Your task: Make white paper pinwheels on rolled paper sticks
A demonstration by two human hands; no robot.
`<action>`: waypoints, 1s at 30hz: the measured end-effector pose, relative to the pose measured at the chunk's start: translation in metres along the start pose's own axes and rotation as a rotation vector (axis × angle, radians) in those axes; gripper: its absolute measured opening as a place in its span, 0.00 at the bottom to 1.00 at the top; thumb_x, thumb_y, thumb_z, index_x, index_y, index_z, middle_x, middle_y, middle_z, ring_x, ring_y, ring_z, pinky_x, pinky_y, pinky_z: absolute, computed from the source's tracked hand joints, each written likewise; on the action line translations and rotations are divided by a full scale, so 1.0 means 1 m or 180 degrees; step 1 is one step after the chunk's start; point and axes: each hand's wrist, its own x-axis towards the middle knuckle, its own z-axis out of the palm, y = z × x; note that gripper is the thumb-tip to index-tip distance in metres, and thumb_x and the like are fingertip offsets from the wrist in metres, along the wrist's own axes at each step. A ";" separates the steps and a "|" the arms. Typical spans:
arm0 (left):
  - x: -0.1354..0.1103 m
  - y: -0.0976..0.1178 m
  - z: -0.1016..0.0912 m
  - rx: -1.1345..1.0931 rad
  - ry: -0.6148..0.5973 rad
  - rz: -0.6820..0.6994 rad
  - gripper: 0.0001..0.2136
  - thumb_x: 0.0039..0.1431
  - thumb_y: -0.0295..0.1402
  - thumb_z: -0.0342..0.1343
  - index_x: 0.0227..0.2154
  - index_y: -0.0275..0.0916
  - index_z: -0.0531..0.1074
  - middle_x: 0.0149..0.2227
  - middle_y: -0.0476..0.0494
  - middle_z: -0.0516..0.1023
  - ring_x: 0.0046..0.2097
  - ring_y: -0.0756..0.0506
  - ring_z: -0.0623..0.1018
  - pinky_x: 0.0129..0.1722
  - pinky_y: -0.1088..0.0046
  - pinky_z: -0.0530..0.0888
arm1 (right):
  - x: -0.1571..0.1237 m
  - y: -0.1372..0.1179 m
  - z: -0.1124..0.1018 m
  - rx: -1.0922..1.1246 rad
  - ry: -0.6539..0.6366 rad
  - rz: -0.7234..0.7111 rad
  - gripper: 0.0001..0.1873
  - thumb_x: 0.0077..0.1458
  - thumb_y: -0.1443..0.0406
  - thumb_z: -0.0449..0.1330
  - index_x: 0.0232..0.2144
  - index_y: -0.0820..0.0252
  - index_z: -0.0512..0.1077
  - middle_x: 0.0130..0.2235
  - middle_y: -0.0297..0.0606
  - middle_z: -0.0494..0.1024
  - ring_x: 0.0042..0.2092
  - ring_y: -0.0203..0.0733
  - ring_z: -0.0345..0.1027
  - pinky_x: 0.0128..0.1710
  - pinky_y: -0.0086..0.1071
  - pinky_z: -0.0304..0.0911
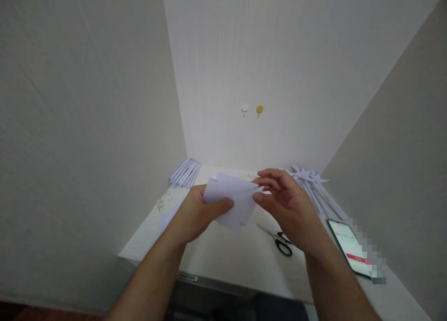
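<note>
White folded paper (232, 197) is held up over the table, its edges overlapping unevenly at the bottom. My left hand (200, 211) grips it from the left, thumb laid across the front and the fingers hidden behind. At its upper right corner, my right hand (284, 202) pinches the paper between thumb and fingers, the other fingers loosely curled. Below the right hand, scissors (277, 239) with black handles lie on the white table (223, 260).
Rolled paper sticks (185, 173) are lined up at the back left. Paper strips with star-like folded ends (309, 179) lie at the back right, near a lit phone (349, 246). Two hooks, one white (245, 108) and one yellow (260, 109), are on the wall. Walls enclose both sides.
</note>
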 end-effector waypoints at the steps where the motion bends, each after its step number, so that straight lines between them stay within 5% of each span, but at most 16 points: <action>1: -0.012 0.000 0.001 0.0067 -0.0096 -0.0092 0.13 0.52 0.35 0.69 0.38 0.34 0.83 0.34 0.41 0.86 0.34 0.42 0.82 0.37 0.67 0.78 | -0.010 -0.005 0.005 0.0075 -0.0053 0.0098 0.17 0.58 0.56 0.68 0.47 0.53 0.72 0.42 0.38 0.80 0.41 0.40 0.75 0.40 0.34 0.72; 5: -0.050 0.000 0.004 0.0303 -0.0087 -0.0248 0.10 0.52 0.36 0.69 0.35 0.35 0.83 0.33 0.43 0.85 0.31 0.45 0.80 0.33 0.71 0.76 | -0.044 -0.020 0.018 0.0142 -0.0276 0.0391 0.14 0.60 0.53 0.65 0.31 0.58 0.78 0.30 0.35 0.79 0.31 0.38 0.70 0.29 0.31 0.66; 11: -0.085 0.000 -0.004 0.0290 0.0122 -0.0182 0.11 0.50 0.37 0.70 0.33 0.34 0.83 0.31 0.44 0.84 0.30 0.45 0.78 0.33 0.72 0.74 | -0.067 -0.021 0.030 0.0079 -0.0450 0.0480 0.17 0.58 0.53 0.66 0.27 0.59 0.77 0.27 0.34 0.77 0.30 0.38 0.68 0.30 0.31 0.64; 18: -0.088 -0.010 -0.008 -0.0008 0.0264 -0.0205 0.16 0.45 0.42 0.72 0.32 0.33 0.83 0.30 0.41 0.85 0.31 0.43 0.80 0.33 0.71 0.74 | -0.078 -0.015 0.030 0.0168 -0.0463 0.0747 0.16 0.50 0.53 0.71 0.32 0.59 0.79 0.31 0.37 0.80 0.30 0.37 0.69 0.30 0.31 0.65; 25: -0.089 -0.012 -0.006 0.0081 0.0211 -0.0212 0.15 0.47 0.42 0.72 0.30 0.34 0.83 0.30 0.40 0.85 0.31 0.43 0.80 0.32 0.71 0.75 | -0.086 -0.022 0.019 0.0247 -0.0461 0.0468 0.14 0.59 0.54 0.65 0.33 0.59 0.81 0.32 0.39 0.82 0.34 0.40 0.73 0.35 0.33 0.69; 30: -0.090 -0.012 -0.005 0.0028 0.0162 -0.0259 0.15 0.46 0.42 0.72 0.32 0.34 0.84 0.31 0.39 0.86 0.30 0.43 0.81 0.31 0.71 0.75 | -0.087 -0.021 0.020 0.0071 -0.0391 0.0500 0.12 0.57 0.57 0.65 0.31 0.60 0.81 0.30 0.38 0.81 0.33 0.39 0.72 0.33 0.32 0.68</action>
